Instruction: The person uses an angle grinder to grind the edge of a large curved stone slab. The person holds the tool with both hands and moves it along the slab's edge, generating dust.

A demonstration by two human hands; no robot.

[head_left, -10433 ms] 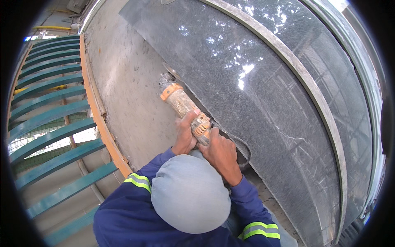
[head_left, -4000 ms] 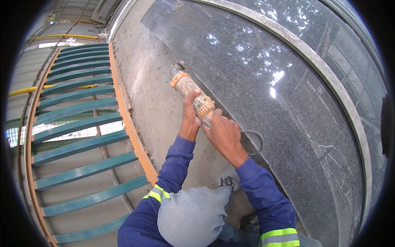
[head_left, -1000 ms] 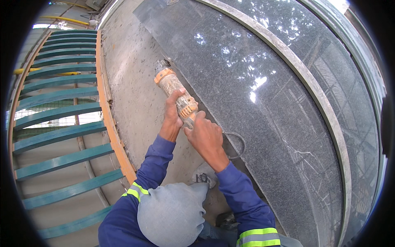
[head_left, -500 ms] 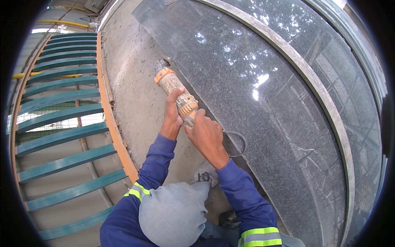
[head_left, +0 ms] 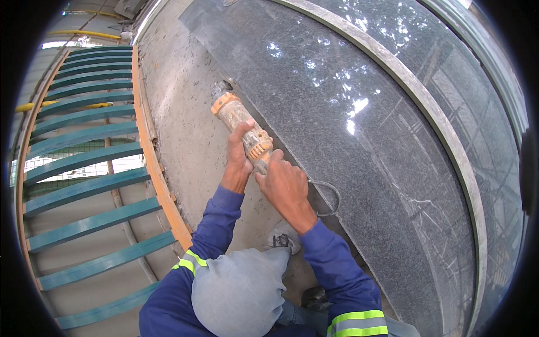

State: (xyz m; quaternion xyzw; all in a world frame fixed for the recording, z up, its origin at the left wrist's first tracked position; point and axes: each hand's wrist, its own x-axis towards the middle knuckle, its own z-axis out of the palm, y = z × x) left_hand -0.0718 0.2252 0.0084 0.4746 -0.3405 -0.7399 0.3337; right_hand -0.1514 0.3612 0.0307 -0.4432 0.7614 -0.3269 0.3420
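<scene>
A dusty orange-and-grey angle grinder (head_left: 240,121) slants up and left in front of me, its head close to the edge of a dark granite slab (head_left: 337,151). My left hand (head_left: 238,156) wraps around the middle of its body, thumb on top. Farther back, my right hand (head_left: 285,188) grips the narrow rear end. From beside that hand a grey power cord (head_left: 338,197) loops out over the slab's edge. Whether the grinder's disc touches the stone cannot be made out.
A pale stone strip (head_left: 415,84) curves along the slab's far right side. On the left stands a rack of teal slats (head_left: 84,178) with an orange rail (head_left: 160,185). Dusty concrete floor (head_left: 185,129) lies between. A shoe (head_left: 283,238) shows below my right hand.
My hands and the grinder keep nearly the same place and hold. The whole view has shifted very slightly.
</scene>
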